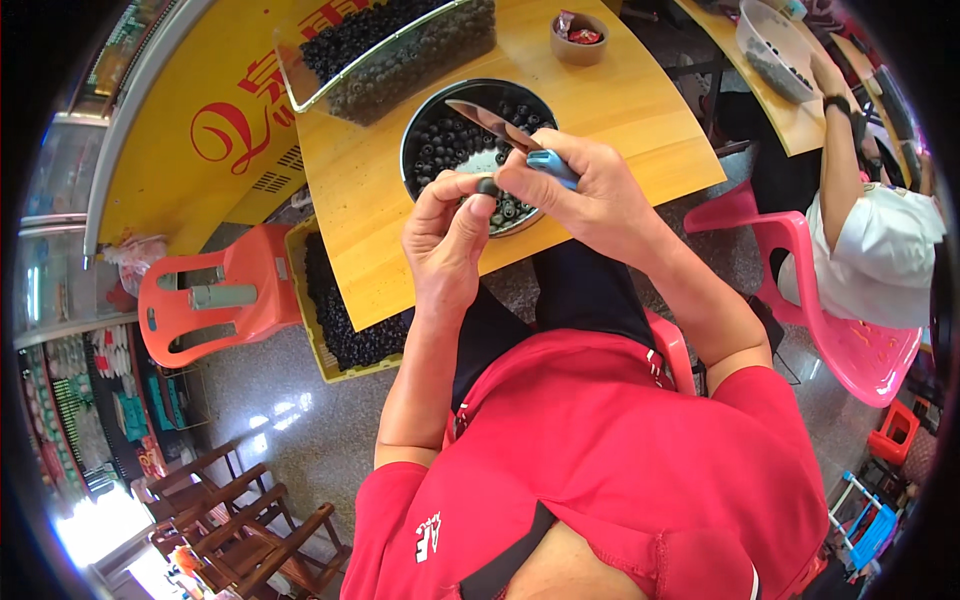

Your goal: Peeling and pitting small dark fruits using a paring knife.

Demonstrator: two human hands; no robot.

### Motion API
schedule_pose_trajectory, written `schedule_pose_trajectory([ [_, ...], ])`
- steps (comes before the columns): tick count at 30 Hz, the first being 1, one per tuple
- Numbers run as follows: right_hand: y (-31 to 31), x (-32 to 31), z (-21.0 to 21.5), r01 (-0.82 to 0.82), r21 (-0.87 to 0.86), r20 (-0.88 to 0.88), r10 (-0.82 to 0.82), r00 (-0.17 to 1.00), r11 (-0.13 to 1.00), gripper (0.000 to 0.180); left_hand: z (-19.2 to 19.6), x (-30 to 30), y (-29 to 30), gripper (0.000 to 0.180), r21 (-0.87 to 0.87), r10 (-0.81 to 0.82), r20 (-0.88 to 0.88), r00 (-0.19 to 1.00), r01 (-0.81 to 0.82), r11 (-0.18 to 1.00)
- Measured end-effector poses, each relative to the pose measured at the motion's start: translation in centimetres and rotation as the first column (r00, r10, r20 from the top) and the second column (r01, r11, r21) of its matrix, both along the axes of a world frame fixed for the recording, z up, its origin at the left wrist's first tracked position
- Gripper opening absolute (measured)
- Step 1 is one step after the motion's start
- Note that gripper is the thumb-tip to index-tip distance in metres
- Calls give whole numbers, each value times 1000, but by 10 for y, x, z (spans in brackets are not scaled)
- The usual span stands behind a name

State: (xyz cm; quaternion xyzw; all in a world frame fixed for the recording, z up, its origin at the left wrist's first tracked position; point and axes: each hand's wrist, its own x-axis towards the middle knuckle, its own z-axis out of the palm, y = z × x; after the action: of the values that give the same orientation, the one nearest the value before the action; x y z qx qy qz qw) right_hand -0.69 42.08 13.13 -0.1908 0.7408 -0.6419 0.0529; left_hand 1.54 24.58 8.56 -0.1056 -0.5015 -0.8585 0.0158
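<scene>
My left hand (447,228) pinches a small dark round fruit (487,186) between thumb and fingers, just above the near rim of a round metal bowl (413,128). My right hand (585,186) grips a small knife (500,125) by its blue handle; the blade points up and left over the bowl, close to the fruit. The bowl holds many dark round fruits and rests on a yellow wooden table (360,200).
A clear tray (400,60) heaped with dark fruits sits at the table's far side, with a small round tub (579,38) to its right. A yellow crate (335,320) of fruits rests beside an orange chair (225,295). Another person (870,240) sits on a pink chair (850,345) at a neighbouring table.
</scene>
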Motion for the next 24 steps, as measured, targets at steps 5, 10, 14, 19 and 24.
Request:
schedule_pose_trajectory([
  [5,-4,1,-13,-8,-171,133,31,991,985,23,-2,0,4,14,-33,15,-55,998,-17,999],
  [10,-12,1,-20,13,-351,175,52,983,936,25,-5,-1,2,15,17,-9,-51,999,10,1000],
  [14,-14,0,-20,24,-231,208,25,978,973,23,3,3,-18,14,193,-6,45,999,-2,981],
  [19,14,-10,-35,200,-207,300,-133,945,958,20,-1,-2,-106,14,220,229,98,968,-245,944],
  [24,35,-10,-46,233,-233,393,-128,911,944,19,-66,-9,-232,15,39,596,438,673,-676,736],
])
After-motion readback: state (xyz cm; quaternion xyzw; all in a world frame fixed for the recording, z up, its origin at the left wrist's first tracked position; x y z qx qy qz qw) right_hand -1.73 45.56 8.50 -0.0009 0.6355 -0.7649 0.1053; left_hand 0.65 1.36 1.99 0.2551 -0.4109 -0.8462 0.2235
